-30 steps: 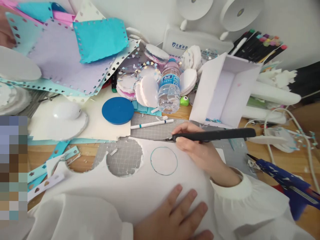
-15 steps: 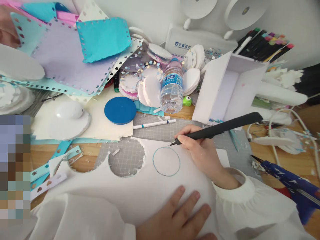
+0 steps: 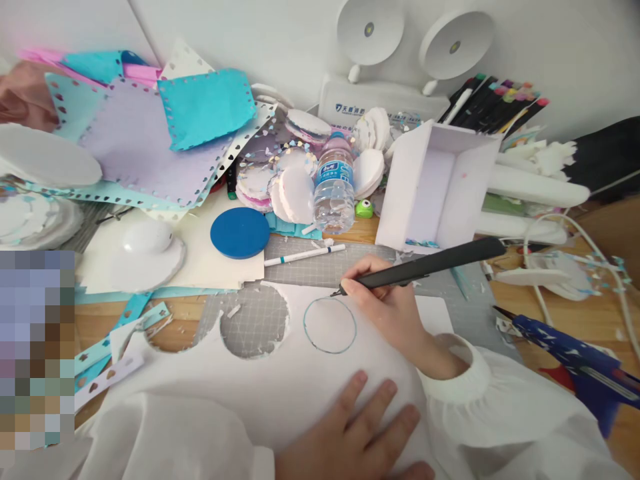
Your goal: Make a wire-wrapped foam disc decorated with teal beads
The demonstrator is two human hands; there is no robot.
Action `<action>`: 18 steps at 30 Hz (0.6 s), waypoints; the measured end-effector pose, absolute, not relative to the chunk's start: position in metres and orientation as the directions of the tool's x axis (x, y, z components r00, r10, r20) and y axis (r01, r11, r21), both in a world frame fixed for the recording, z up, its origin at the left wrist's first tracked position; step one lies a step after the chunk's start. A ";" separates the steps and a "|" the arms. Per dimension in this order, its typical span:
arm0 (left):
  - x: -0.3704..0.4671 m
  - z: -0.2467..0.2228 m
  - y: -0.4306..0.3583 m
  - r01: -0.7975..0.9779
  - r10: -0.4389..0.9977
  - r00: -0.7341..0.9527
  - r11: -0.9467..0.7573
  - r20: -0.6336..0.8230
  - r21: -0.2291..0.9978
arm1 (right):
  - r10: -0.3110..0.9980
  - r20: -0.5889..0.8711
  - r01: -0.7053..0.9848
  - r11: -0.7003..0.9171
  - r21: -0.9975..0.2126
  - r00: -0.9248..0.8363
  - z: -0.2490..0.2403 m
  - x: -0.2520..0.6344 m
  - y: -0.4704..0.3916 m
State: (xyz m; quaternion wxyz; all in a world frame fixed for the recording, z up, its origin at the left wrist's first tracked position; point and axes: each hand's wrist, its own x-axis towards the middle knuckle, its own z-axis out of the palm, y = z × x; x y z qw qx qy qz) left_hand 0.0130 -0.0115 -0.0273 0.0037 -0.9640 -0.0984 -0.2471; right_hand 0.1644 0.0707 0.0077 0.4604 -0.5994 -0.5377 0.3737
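Note:
A white foam sheet (image 3: pixel 210 380) lies in front of me, with round cut-outs along its far edge and a blue-green circle outline (image 3: pixel 330 325) drawn on it. In my right hand (image 3: pixel 385 303) is a thick black pen-shaped tool (image 3: pixel 430 263), gripped near its front. Its thin dark tip touches the sheet at the top of the circle outline. My left hand (image 3: pixel 350 430) rests flat on the sheet below the circle, fingers spread, holding nothing. Beyond the sheet lie a white marker (image 3: pixel 305 255) and a blue round disc (image 3: pixel 240 232).
A grey cutting mat (image 3: pixel 350 257) lies under the sheet. Behind it stand a water bottle (image 3: pixel 335 187), stacked white foam discs (image 3: pixel 295 193) and a white open box (image 3: pixel 400 200). A blue glue gun (image 3: pixel 565 347) and white cable (image 3: pixel 537 267) are at right, paper strips (image 3: pixel 113 383) at left.
The black tool's tip has slid slightly left along the top of the circle outline. My left hand keeps its place on the sheet. The camera view has tilted a little upward.

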 end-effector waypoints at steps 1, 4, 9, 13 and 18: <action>0.013 -0.029 -0.012 0.187 0.183 0.860 -0.982 0.477 0.040 | 0.990 0.058 0.300 0.017 -0.954 0.128 0.007 0.165 0.070; 0.013 -0.031 -0.014 0.175 0.174 0.867 -0.984 0.466 0.041 | 0.992 0.052 0.285 0.016 -0.958 0.119 0.007 0.164 0.069; 0.014 -0.029 -0.012 0.179 0.176 0.860 -0.983 0.480 0.039 | 0.987 -0.010 0.208 -0.044 -0.977 0.160 0.008 0.160 0.070; 0.013 -0.029 -0.012 0.164 0.168 0.860 -0.985 0.483 0.050 | 0.986 -0.013 0.207 -0.049 -0.977 0.169 0.006 0.159 0.069; 0.011 -0.028 -0.011 0.139 0.143 0.886 -0.989 0.441 0.041 | 0.986 0.059 0.267 0.016 -0.964 0.154 0.004 0.161 0.067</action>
